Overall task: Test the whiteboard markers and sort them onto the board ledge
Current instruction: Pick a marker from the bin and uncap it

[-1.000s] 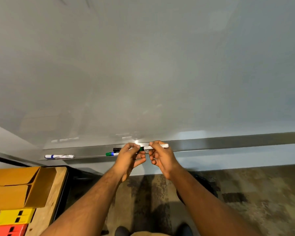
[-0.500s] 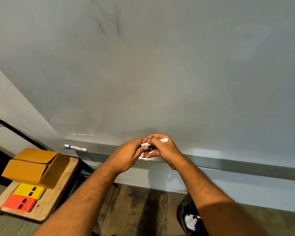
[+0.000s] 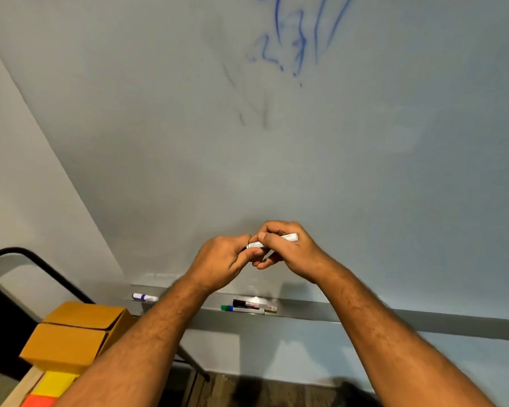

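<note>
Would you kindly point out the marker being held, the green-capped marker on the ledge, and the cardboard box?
held marker (image 3: 288, 238): head view, on the white barrel's bare right end.
green-capped marker (image 3: 241, 309): head view, middle of its barrel on the ledge.
cardboard box (image 3: 68, 342): head view, on its front face.

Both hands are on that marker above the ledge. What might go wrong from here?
1. The left hand and right hand grip the white marker at its cap end; a sudden release could drop it.
2. It could jerk down toward the black-capped marker and green-capped marker on the board ledge.
</note>
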`<state>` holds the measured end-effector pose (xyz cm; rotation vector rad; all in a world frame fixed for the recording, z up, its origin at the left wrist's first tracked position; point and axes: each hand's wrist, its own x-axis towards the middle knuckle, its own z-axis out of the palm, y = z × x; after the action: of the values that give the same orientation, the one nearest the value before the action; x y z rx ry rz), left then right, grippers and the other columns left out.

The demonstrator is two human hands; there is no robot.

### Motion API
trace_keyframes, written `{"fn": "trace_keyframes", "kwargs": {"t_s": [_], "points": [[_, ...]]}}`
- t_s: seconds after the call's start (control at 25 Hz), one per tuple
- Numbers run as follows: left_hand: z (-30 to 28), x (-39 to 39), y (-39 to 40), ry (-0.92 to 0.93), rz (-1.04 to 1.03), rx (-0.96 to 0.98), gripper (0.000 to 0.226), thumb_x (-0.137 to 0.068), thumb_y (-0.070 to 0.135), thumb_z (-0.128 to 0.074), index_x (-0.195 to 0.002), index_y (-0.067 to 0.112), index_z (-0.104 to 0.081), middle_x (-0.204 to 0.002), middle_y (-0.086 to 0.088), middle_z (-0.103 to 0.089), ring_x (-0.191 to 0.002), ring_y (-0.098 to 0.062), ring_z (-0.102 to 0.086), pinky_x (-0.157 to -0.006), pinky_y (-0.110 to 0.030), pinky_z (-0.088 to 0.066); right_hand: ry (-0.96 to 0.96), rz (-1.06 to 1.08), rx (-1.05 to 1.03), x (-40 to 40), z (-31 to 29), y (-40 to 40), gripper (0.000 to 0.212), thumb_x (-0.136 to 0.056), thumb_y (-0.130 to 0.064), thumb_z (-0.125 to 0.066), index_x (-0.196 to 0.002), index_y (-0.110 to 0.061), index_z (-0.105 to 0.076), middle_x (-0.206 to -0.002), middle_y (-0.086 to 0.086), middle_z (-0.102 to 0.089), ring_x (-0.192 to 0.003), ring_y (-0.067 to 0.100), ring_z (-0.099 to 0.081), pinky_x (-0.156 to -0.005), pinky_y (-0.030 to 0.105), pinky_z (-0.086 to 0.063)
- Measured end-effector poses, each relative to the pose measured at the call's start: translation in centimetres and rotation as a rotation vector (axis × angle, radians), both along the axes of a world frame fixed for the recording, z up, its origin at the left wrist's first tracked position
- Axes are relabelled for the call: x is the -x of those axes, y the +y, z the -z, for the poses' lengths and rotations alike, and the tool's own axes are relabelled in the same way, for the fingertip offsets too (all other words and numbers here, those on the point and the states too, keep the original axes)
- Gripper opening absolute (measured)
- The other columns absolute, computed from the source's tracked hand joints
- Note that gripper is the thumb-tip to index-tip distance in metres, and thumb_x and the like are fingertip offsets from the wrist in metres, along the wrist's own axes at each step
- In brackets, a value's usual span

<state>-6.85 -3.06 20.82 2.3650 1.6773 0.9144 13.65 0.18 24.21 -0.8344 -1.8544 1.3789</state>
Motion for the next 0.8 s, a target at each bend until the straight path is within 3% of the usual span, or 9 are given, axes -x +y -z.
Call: {"fn": "trace_keyframes", "kwargs": {"t_s": [0.12,0.2,0.32,0.4,0.48,0.56,0.68,0.8], "points": [[-2.7,3.2,0.5,0.034,0.037,-0.051,0.068,-0.095,0.083,-0.029,-0.096,0.033,-0.076,-0.062,0.013,-0.060,-0.058,-0.008,-0.056,-0.055,-0.028,-0.043,-0.045,-0.007,-0.147,2.2,-2.3,-0.2,0.022,-0.110,-0.016,-0.057,-0.099,-0.006,-0.074,-0.095,0.012,-0.077,-0.089,0.027,-0.079,-0.083,0.041,-0.068],[-3.9,5.1,0.9,0.023,0.031,-0.100,0.071,-0.091,0.087,-0.034,-0.090,0.030,-0.077,-0.057,0.012,-0.056,-0.055,-0.009,-0.054,-0.053,-0.030,-0.042,-0.099,-0.016,-0.244,3.6,-3.9,-0.3,0.017,-0.108,-0.017,-0.061,-0.104,-0.011,-0.076,-0.096,0.004,-0.078,-0.091,0.022,-0.078,-0.085,0.038,-0.067],[-5.8,8.0,1.4,-0.129,-0.018,-0.195,0.056,-0.085,0.082,-0.057,-0.074,0.027,-0.057,-0.058,0.009,-0.049,-0.054,-0.013,-0.045,-0.053,-0.038,-0.042,-0.042,0.061,-0.369,6.6,-6.3,-0.6,0.013,-0.106,-0.017,-0.064,-0.110,-0.017,-0.077,-0.098,-0.003,-0.079,-0.093,0.019,-0.077,-0.086,0.042,-0.066],[-7.4,9.5,1.8,-0.255,-0.005,-0.224,0.038,-0.085,0.063,-0.071,-0.086,0.030,-0.054,-0.065,0.007,-0.048,-0.058,-0.014,-0.044,-0.057,-0.039,-0.044,0.075,0.187,-0.413,8.6,-8.0,-0.6,0.014,-0.104,-0.018,-0.067,-0.112,-0.019,-0.078,-0.100,-0.004,-0.080,-0.095,0.019,-0.079,-0.087,0.046,-0.067],[-9.0,10.7,2.1,-0.341,0.018,-0.246,0.017,-0.094,0.039,-0.065,-0.108,0.032,-0.058,-0.071,0.005,-0.049,-0.061,-0.015,-0.047,-0.062,-0.044,-0.048,0.137,0.322,-0.479,10.2,-9.7,-0.2,0.017,-0.100,-0.017,-0.071,-0.114,-0.022,-0.079,-0.101,-0.007,-0.081,-0.096,0.016,-0.079,-0.087,0.044,-0.066],[-10.7,11.7,3.0,-0.388,-0.019,-0.325,0.024,-0.101,0.022,-0.052,-0.123,0.029,-0.060,-0.074,0.007,-0.053,-0.065,-0.013,-0.052,-0.064,-0.046,-0.051,0.146,0.423,-0.564,11.3,-11.2,0.3,0.021,-0.095,-0.013,-0.074,-0.111,-0.025,-0.081,-0.101,-0.012,-0.080,-0.095,0.011,-0.078,-0.084,0.037,-0.066],[-14.9,13.5,4.7,-0.342,-0.110,-0.557,0.030,-0.107,0.014,-0.051,-0.134,0.021,-0.063,-0.103,0.005,-0.069,-0.098,-0.013,-0.063,-0.085,-0.039,-0.057,0.144,0.545,-0.727,12.7,-13.8,1.1,0.028,-0.087,-0.006,-0.075,-0.108,-0.023,-0.083,-0.100,-0.014,-0.079,-0.093,0.006,-0.075,-0.077,0.020,-0.060],[-20.5,14.7,6.7,-0.192,-0.105,-0.811,0.039,-0.106,0.007,-0.049,-0.142,0.014,-0.062,-0.141,-0.003,-0.065,-0.136,-0.019,-0.055,-0.114,-0.040,-0.047,0.128,0.657,-0.922,13.9,-16.4,2.4,0.024,-0.083,-0.007,-0.078,-0.104,-0.018,-0.084,-0.097,-0.010,-0.079,-0.086,0.007,-0.075,-0.073,0.018,-0.058]]}}
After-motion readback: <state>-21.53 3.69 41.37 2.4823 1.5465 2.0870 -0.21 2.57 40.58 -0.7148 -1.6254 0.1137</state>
